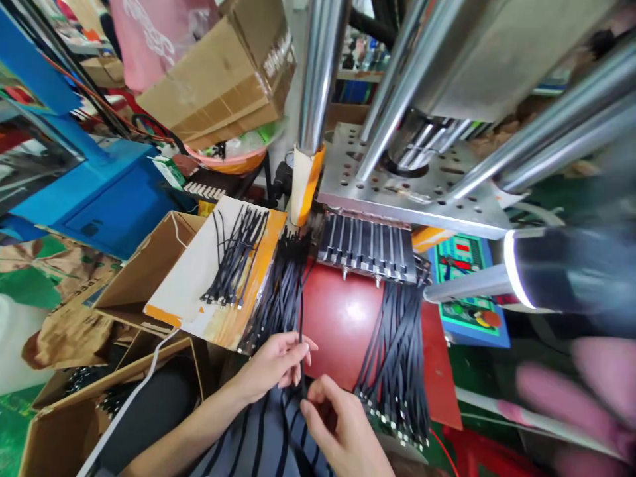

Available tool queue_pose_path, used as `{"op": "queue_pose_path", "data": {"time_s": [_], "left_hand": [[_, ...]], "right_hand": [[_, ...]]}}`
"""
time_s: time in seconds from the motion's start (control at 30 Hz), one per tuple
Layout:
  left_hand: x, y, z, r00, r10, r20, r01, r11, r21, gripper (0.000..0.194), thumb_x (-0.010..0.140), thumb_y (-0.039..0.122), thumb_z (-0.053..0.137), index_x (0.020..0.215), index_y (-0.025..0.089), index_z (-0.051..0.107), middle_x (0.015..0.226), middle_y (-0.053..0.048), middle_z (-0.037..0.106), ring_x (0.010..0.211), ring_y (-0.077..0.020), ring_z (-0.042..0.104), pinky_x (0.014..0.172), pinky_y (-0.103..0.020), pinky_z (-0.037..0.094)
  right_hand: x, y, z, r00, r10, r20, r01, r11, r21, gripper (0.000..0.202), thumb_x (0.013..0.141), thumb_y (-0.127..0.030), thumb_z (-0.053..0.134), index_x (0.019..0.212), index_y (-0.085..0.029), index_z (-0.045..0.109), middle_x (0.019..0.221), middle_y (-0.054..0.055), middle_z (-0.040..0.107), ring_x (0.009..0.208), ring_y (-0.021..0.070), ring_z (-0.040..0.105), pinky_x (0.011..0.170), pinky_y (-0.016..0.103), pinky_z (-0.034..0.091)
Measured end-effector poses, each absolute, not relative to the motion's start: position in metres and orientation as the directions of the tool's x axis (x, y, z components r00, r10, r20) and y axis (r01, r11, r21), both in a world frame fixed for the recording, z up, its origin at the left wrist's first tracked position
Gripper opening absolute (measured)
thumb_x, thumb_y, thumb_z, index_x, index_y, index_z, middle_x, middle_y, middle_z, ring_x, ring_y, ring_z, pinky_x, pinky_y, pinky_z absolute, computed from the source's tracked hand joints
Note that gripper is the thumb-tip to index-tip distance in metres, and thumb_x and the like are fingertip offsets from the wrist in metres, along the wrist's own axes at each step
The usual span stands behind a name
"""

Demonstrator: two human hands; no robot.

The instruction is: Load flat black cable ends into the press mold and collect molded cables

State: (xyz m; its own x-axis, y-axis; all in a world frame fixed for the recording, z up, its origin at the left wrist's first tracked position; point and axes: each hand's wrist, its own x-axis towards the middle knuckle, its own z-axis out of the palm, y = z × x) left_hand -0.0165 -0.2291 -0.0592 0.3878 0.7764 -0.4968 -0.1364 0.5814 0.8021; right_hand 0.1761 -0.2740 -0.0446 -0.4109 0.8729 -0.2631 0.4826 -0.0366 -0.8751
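Observation:
Near the red table's front edge, my left hand (pixel 278 361) is closed around a thin black cable (pixel 301 311) that runs up toward the machine. My right hand (pixel 338 421) is just right of the cable's lower part, thumb and fingers curled near each other; whether it grips the cable is unclear. A dense bundle of black cables (pixel 283 291) lies left of the red table surface (pixel 332 318), and another bundle (pixel 397 358) lies at its right. Several tied cables (pixel 236 258) rest on the white board (pixel 191 291).
A metal press with thick rods (pixel 322 73) and a perforated plate (pixel 358 189) stands above a row of cable slots (pixel 368 245). At the right is a control panel (pixel 464 291); cardboard boxes (pixel 144 265) stand at the left, a blue machine (pixel 89 205) behind.

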Motion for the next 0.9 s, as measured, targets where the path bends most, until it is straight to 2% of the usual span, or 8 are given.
{"op": "queue_pose_path", "data": {"time_s": [0.1,0.2,0.33,0.43,0.6,0.67,0.8,0.9], "left_hand": [[0.002,-0.224,-0.06,0.401,0.784,-0.474,-0.122,0.558,0.821,0.057,0.086,0.068,0.067,0.09,0.011,0.069,0.076,-0.001,0.061,0.048,-0.0042,0.05,0.042,-0.016,0.032],[0.011,-0.223,-0.058,0.506,0.729,-0.461,0.062,0.503,0.862,0.052,0.092,0.062,0.063,0.093,0.011,0.073,0.072,-0.002,0.064,0.051,-0.007,0.053,0.047,-0.018,0.041],[0.02,-0.222,-0.06,0.552,0.692,-0.465,0.242,0.401,0.884,0.036,0.096,0.045,0.059,0.094,0.012,0.074,0.073,-0.001,0.068,0.058,-0.0093,0.058,0.057,-0.02,0.048],[0.026,-0.218,-0.063,0.56,0.688,-0.463,0.307,0.347,0.886,0.031,0.096,0.04,0.058,0.088,0.013,0.073,0.071,-0.001,0.069,0.057,-0.0106,0.06,0.057,-0.02,0.049],[0.036,-0.206,-0.062,0.598,0.664,-0.448,0.298,0.335,0.894,0.042,0.096,0.048,0.058,0.072,0.014,0.066,0.06,0.001,0.063,0.051,-0.0113,0.059,0.052,-0.021,0.047],[0.039,-0.203,-0.06,0.599,0.663,-0.449,0.275,0.356,0.893,0.046,0.096,0.052,0.058,0.07,0.015,0.063,0.058,0.001,0.061,0.05,-0.0111,0.058,0.052,-0.021,0.047],[0.043,-0.198,-0.061,0.589,0.666,-0.458,0.233,0.404,0.885,0.048,0.094,0.057,0.059,0.073,0.014,0.065,0.058,0.002,0.06,0.049,-0.0109,0.057,0.049,-0.02,0.047],[0.042,-0.197,-0.065,0.586,0.673,-0.451,0.231,0.395,0.889,0.048,0.094,0.057,0.059,0.075,0.014,0.066,0.06,0.001,0.061,0.049,-0.011,0.058,0.048,-0.02,0.048]], "right_hand": [[0.201,-0.281,-0.045,-0.32,0.868,-0.38,0.7,-0.054,-0.712,0.016,0.098,-0.037,0.059,0.091,-0.023,0.06,0.069,-0.001,0.066,0.061,0.0179,0.065,0.057,0.025,0.044],[0.214,-0.273,-0.052,0.092,0.946,-0.312,0.931,-0.193,-0.311,0.023,0.102,-0.042,0.055,0.1,-0.019,0.059,0.075,0.007,0.071,0.061,0.0249,0.071,0.053,0.029,0.042],[0.21,-0.262,-0.055,0.246,0.904,-0.35,0.964,-0.264,-0.006,0.025,0.106,-0.034,0.045,0.094,-0.017,0.058,0.074,0.013,0.072,0.063,0.0293,0.075,0.049,0.028,0.037],[0.216,-0.26,-0.054,0.233,0.88,-0.415,0.951,-0.295,-0.093,0.024,0.105,-0.029,0.044,0.09,-0.019,0.059,0.076,0.011,0.073,0.067,0.0275,0.074,0.054,0.028,0.039],[0.239,-0.266,-0.055,0.056,0.95,-0.307,0.735,-0.247,-0.632,0.035,0.103,-0.049,0.046,0.084,-0.022,0.058,0.065,-0.001,0.06,0.059,0.0179,0.06,0.06,0.026,0.044],[0.244,-0.269,-0.055,0.045,0.968,-0.248,0.63,-0.22,-0.744,0.042,0.102,-0.056,0.046,0.081,-0.022,0.058,0.065,-0.002,0.056,0.058,0.0164,0.057,0.058,0.025,0.043],[0.242,-0.272,-0.058,0.111,0.967,-0.23,0.584,-0.25,-0.772,0.042,0.101,-0.058,0.047,0.085,-0.022,0.061,0.075,0.001,0.065,0.062,0.0168,0.062,0.062,0.026,0.047],[0.226,-0.275,-0.063,0.174,0.944,-0.28,0.74,-0.313,-0.596,0.034,0.099,-0.055,0.054,0.094,-0.021,0.061,0.079,0.004,0.07,0.063,0.0209,0.066,0.06,0.029,0.045]]}}
